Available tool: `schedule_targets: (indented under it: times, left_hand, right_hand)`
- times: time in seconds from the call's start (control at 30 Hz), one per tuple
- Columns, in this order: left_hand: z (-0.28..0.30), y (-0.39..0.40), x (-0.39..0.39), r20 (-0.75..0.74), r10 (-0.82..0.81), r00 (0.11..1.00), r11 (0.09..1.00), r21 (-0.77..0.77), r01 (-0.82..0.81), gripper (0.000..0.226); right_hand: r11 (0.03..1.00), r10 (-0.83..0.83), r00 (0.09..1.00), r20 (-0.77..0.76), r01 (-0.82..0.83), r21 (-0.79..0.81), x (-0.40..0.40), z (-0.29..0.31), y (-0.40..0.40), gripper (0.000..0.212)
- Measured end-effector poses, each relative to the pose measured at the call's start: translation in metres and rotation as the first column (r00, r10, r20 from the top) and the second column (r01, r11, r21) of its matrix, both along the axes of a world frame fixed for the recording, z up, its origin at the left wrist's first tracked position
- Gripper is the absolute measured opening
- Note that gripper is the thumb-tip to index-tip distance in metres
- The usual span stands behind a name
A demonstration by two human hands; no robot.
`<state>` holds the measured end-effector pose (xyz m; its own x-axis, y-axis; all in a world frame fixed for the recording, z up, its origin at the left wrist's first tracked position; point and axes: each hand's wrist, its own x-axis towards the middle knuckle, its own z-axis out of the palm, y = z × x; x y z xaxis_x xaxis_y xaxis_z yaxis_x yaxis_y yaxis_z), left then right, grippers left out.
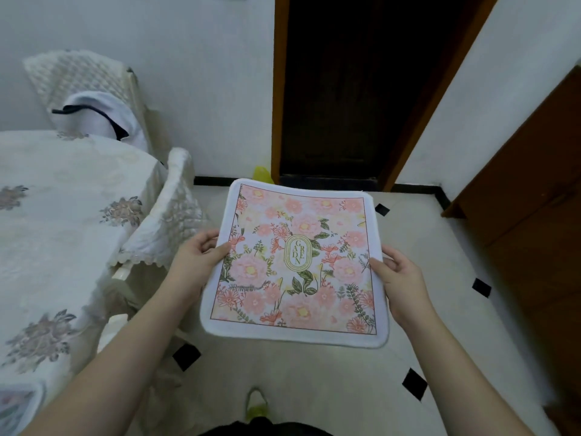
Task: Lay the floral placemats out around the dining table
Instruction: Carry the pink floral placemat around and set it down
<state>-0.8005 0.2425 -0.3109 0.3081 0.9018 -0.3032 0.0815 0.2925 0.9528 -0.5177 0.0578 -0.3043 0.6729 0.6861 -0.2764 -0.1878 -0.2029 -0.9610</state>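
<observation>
- Pink peonies and green leaves cover the floral placemat (pixel 294 265), a soft, rounded square with a white towel-like border and a gold oval reading "GARDEN" at its middle.
- It is held flat in the air above the pale tiled floor (pixel 314 379), to the right of the dining table (pixel 63 234) and not touching it.
- The left hand (pixel 196 259) pinches the mat's left edge, thumb on top; the right hand (pixel 397 278) grips the right edge the same way. The fingers underneath are hidden.
- The table wears a cream cloth embroidered with grey-brown flowers.
- A second placemat (pixel 17 407) lies on the table at the bottom left, blurred and cut off by the edge of view.
- A chair with a lace-edged cover (pixel 166 228) stands between the table and the held mat.
- Another quilted chair back (pixel 81 77), with a white garment draped on it, stands at the far side.
- A dark doorway (pixel 361 89) with a brown wooden frame lies ahead.
- Small black diamond tiles dot the floor.
- A yellow object (pixel 261 175) by the door frame is too hidden to identify.
</observation>
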Motion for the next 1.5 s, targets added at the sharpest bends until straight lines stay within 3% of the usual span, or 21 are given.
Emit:
schedule_targets:
  times: [0.2, 0.57, 1.0, 1.5]
  left_hand:
    - [0.003, 0.064, 0.0, 0.04, 0.07, 0.997, 0.997, -0.026, -0.069, 0.025]
    - [-0.005, 0.143, 0.024, -0.017, 0.193, 0.981, 0.981, -0.013, -0.193, 0.026]
    - [0.008, 0.234, 0.085, -0.08, 0.412, 0.908, 0.911, 0.022, -0.411, 0.022]
    - [0.003, 0.384, 0.068, -0.051, 0.529, 0.847, 0.848, 0.037, -0.528, 0.026]
  right_hand:
    - [0.999, 0.052, 0.999, 0.006, -0.052, -0.007, 0.011, 0.004, 0.08, 0.027]
    - [0.985, 0.174, 0.984, -0.036, -0.175, -0.011, 0.054, -0.008, 0.203, 0.025]
    - [0.919, 0.393, 0.918, -0.058, -0.395, -0.025, 0.134, -0.004, 0.372, 0.025]
    - [0.859, 0.508, 0.861, -0.032, -0.509, -0.048, 0.121, -0.011, 0.559, 0.032]
